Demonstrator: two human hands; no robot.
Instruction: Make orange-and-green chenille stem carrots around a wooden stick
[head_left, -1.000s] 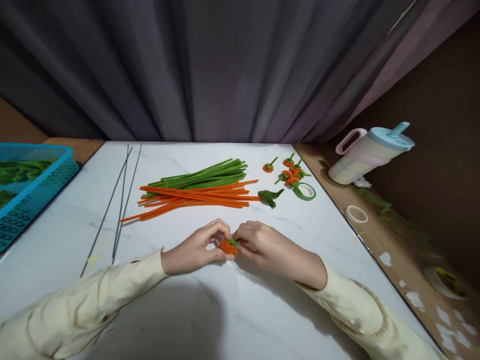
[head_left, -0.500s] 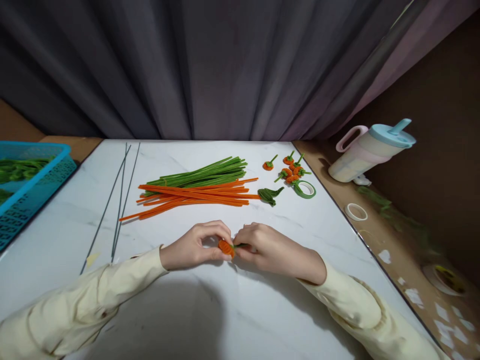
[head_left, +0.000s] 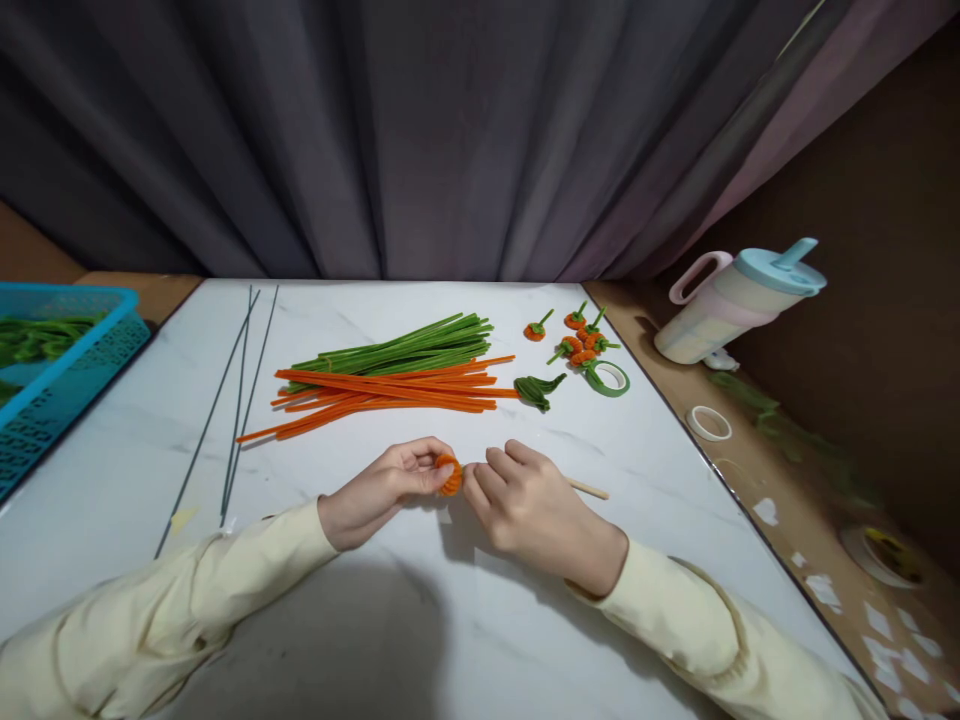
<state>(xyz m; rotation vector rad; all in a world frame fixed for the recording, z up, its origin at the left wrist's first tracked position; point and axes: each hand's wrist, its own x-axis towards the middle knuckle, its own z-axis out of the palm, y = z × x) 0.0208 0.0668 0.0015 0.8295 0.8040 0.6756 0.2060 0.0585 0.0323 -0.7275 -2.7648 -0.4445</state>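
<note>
Orange coil (head_left: 450, 475) sits pinched in our left hand (head_left: 382, 490), low over the white table (head_left: 420, 620). Our right hand (head_left: 525, 505) meets it with curled fingertips and grips a wooden stick (head_left: 589, 488) that pokes out to the right. Beyond lie orange stems (head_left: 382, 392), green stems (head_left: 405, 350), small finished carrots (head_left: 577, 345) and a tape roll (head_left: 609, 378).

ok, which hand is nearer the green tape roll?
Right. The right hand lies below and left of the green tape roll, on the roll's side of the table. The left hand, pinching the orange coil, is farther left.
</note>
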